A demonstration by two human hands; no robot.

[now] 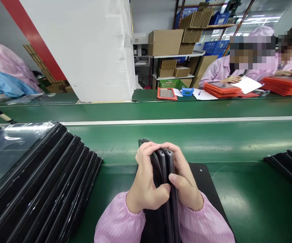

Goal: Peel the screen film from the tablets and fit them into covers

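Observation:
My left hand (147,182) and my right hand (185,180) press from either side on a small bundle of slim dark tablets (163,168) with rounded corners. They stand on edge, long sides up, with narrow gaps between them. Fingers of both hands curl over the far end, and both thumbs rest along the upper edges. How many tablets are in the bundle is partly hidden by my hands. Beneath them, a flat black panel (201,173) with rounded corners lies on the green work surface (239,192).
At left, overlapping black panels (60,179) in glossy clear film form a slanting row; another black row (290,165) sits at right. Beyond a white strip (186,120), co-workers in pink (214,71) sit near orange-cased tablets (222,90). A white wrapped pillar (105,50) stands behind.

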